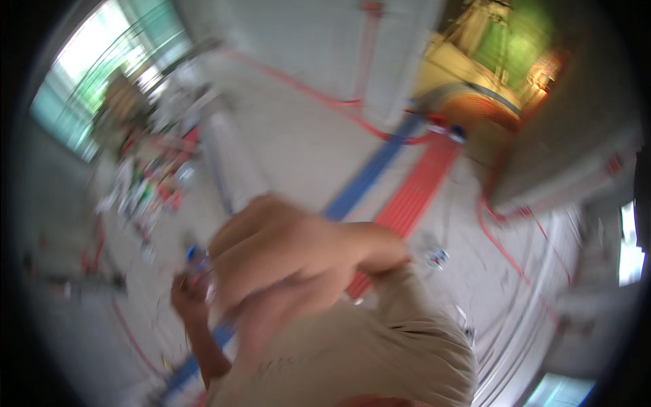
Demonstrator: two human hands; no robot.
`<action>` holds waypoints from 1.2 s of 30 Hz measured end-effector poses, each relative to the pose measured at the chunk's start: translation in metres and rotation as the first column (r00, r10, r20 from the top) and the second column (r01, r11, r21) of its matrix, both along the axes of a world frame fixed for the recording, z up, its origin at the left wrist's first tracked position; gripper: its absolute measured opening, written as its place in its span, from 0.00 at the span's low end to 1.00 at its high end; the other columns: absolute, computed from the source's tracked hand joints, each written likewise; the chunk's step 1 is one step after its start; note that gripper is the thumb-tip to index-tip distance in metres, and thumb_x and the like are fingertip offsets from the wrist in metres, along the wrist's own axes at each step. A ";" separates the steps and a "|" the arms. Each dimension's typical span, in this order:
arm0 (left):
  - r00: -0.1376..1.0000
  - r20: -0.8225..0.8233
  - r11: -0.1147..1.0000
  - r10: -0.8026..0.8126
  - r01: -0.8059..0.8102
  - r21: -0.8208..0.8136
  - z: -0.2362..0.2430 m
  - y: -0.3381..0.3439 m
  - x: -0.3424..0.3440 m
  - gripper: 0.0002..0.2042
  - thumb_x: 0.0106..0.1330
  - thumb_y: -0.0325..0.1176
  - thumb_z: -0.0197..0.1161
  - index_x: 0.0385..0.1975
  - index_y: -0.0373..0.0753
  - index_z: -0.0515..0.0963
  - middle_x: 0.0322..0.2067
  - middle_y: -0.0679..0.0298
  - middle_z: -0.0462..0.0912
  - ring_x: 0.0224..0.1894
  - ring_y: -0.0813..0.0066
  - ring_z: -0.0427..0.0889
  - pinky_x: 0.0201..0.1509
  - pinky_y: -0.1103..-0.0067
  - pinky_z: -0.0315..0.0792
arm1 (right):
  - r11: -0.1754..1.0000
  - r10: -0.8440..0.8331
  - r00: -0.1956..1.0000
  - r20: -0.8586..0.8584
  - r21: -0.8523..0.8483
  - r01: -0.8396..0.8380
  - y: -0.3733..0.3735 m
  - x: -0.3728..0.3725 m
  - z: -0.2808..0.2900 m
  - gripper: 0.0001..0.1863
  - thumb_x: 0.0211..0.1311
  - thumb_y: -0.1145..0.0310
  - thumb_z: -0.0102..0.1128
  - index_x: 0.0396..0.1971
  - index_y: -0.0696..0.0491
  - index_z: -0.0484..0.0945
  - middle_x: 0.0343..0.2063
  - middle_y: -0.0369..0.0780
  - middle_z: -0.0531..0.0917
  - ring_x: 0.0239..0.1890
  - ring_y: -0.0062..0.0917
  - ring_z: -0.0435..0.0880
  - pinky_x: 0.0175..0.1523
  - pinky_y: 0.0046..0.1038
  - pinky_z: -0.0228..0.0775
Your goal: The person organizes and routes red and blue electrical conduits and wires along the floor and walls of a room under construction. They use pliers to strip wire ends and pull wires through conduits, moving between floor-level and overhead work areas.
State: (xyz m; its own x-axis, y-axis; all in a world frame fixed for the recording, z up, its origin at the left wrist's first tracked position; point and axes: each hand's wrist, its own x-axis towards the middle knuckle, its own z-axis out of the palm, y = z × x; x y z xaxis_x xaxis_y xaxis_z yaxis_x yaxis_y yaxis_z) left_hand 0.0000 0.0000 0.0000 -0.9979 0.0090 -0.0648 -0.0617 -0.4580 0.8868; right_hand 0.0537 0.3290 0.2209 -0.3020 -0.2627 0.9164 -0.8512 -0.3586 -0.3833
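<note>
Blue-tipped item (196, 256), small and badly blurred, is seen at about 8 o'clock from the picture's centre, at the top of the left hand (190, 293), whose fingers appear to be closed narrowly about it. Its kind cannot be made out. As far as the blur allows, its long axis is judged to run roughly from 6 to 12 o'clock, with the blue end pointing up towards 12 and the lower end hidden in the grip. The middle of the view is filled by the right arm (298, 251), raised close to the camera and bent, with a beige sleeve (407, 332) trailing off towards 5 o'clock. Whether the right hand is open or closed cannot be told, nor whether anything is held in it. On the concrete floor (298, 136) a blue pipe (369, 173) and a band of red pipes (420, 186) are already laid side by side, running from 7 o'clock towards 1 o'clock and passing under the arms. That much of the work is judged to be done. Nothing is seen being joined or fixed at this moment, so what is left cannot be read from the picture. The item is held above the blue pipe's line, but whether it touches the pipe cannot be told. Scattered clutter (149, 183) lies at 9 to 10 o'clock, below a bright window (102, 61).
</note>
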 end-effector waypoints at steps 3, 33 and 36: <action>0.985 0.170 0.985 -0.010 0.039 -0.171 0.007 -0.038 0.003 0.06 0.71 0.34 0.58 0.39 0.39 0.78 0.17 0.75 0.68 0.13 0.89 0.60 0.13 0.85 0.52 | 0.983 -0.120 0.931 0.344 0.174 0.062 -0.014 -0.022 -0.061 0.08 0.62 0.70 0.68 0.35 0.60 0.83 0.28 0.41 0.85 0.27 0.30 0.83 0.32 0.29 0.72; 1.000 0.017 0.928 0.022 -0.014 -0.371 0.041 -0.006 0.030 0.15 0.75 0.35 0.57 0.53 0.29 0.71 0.45 0.54 0.85 0.29 0.74 0.83 0.34 0.80 0.78 | 0.850 -0.357 0.660 0.661 0.522 -0.064 -0.119 -0.003 -0.277 0.17 0.72 0.59 0.57 0.49 0.57 0.78 0.36 0.50 0.83 0.41 0.46 0.84 0.46 0.41 0.73; 0.967 0.097 0.916 0.234 -0.186 -0.354 0.028 -0.032 0.028 0.11 0.67 0.24 0.57 0.45 0.30 0.83 0.53 0.55 0.77 0.34 0.74 0.83 0.36 0.81 0.80 | 0.776 -0.393 0.759 0.520 0.630 -0.030 -0.118 -0.006 -0.287 0.16 0.70 0.57 0.58 0.44 0.55 0.80 0.36 0.48 0.84 0.42 0.47 0.82 0.45 0.44 0.72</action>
